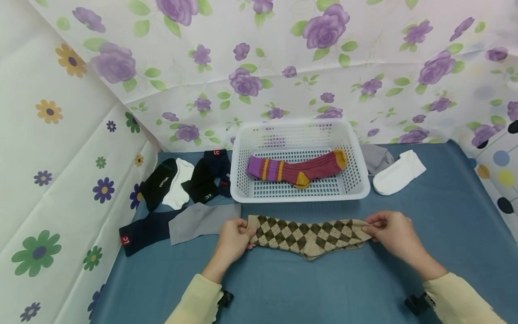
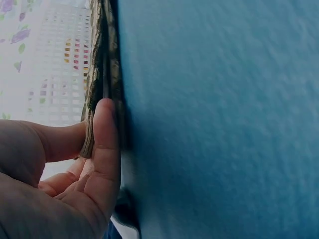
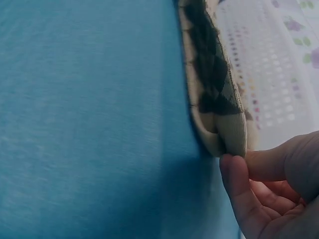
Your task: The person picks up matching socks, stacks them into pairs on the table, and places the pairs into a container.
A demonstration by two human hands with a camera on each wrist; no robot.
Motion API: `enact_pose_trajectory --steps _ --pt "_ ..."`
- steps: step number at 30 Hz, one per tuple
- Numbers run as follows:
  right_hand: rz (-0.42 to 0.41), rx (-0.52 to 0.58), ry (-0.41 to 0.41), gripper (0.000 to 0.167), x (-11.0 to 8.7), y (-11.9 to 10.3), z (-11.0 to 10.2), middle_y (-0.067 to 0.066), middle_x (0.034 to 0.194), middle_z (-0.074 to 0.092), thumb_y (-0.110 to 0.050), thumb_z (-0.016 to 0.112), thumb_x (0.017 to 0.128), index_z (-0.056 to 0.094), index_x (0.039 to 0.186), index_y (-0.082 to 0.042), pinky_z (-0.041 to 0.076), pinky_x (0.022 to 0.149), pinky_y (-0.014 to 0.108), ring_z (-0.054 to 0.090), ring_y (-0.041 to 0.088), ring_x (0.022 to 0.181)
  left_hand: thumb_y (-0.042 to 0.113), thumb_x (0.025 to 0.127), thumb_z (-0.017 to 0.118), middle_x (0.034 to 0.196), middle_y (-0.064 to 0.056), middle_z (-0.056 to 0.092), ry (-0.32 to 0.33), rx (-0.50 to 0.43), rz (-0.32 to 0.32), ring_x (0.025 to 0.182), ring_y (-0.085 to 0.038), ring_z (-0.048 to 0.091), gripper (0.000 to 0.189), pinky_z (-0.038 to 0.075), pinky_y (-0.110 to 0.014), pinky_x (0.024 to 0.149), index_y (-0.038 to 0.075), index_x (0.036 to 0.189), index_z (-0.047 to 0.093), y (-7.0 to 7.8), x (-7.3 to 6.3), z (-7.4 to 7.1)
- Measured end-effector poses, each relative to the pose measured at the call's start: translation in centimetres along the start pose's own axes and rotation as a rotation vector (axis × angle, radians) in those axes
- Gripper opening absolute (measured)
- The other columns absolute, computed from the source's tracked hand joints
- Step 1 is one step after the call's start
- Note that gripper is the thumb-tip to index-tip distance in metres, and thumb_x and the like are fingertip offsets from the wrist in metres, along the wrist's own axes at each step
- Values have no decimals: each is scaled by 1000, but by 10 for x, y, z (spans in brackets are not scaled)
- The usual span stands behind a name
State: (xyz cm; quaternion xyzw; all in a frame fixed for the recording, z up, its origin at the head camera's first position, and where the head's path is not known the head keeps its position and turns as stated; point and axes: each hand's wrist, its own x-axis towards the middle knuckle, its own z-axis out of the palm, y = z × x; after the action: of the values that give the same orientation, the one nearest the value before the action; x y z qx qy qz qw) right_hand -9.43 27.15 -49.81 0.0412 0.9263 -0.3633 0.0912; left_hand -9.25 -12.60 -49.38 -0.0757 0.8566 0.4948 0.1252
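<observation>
Argyle socks (image 1: 305, 235) beige with dark-brown diamonds; striped sock (image 1: 297, 171) maroon and purple with mustard bands; basket (image 1: 300, 198) white; tabletop (image 1: 323, 290) plain blue.

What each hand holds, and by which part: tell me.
Argyle socks: the left hand pinches the cuff end, the right hand the toe end.

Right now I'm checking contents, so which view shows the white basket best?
The head view: the white basket shows its whole rim and contents. Both wrist views catch only part of its perforated side, beyond the argyle fabric.
</observation>
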Motion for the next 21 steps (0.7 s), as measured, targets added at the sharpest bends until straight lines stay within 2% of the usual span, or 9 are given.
enact_pose_trajectory --steps 5,8,10,13,16,18,21 --pt "-5 -58 -8 23 1 5 6 4 79 70 -27 73 82 68 94 -8 50 50 25 64 11 62 21 88 66 66 -10 64 22 33 4 52 -19 63 17 50 -31 50 4 86 63 -3 1 1" --pt "-43 -117 40 35 -3 2 2 4 83 69 -39 74 79 68 99 -11 48 50 27 63 13 68 25 85 69 64 -6 63 61 76 24 52 -17 61 16 48 -31 50 9 83 65 -4 2 1" --pt "-103 -154 94 43 -7 -5 1 5 88 68 -44 75 76 66 105 -13 48 52 29 62 15 73 24 84 71 64 -4 62 107 109 50 52 -15 58 14 46 -30 50 11 83 65 -4 2 1" --pt "-280 -187 207 45 -15 -19 2 4 96 67 -37 79 73 65 109 -15 51 59 34 62 17 81 22 83 72 68 0 62 185 158 94 53 -11 55 12 45 -28 51 12 84 65 0 1 1" --pt "-528 -222 271 36 -20 -29 6 -2 100 66 -18 81 71 67 105 -18 53 68 34 61 13 87 21 83 71 73 3 63 258 216 151 59 -7 56 11 47 -26 55 14 88 65 5 -2 3" --pt "-665 -236 245 32 -20 -32 10 -7 99 65 -9 79 72 68 100 -21 53 71 28 60 8 90 21 84 71 77 5 63 300 286 209 64 -5 57 10 48 -24 57 14 90 66 7 -4 6" --pt "-768 -244 155 28 -20 -32 17 -13 96 64 -4 75 75 69 95 -23 52 73 22 59 3 91 19 85 70 81 6 63 301 367 290 69 -4 57 11 48 -23 61 15 94 67 11 -8 11"
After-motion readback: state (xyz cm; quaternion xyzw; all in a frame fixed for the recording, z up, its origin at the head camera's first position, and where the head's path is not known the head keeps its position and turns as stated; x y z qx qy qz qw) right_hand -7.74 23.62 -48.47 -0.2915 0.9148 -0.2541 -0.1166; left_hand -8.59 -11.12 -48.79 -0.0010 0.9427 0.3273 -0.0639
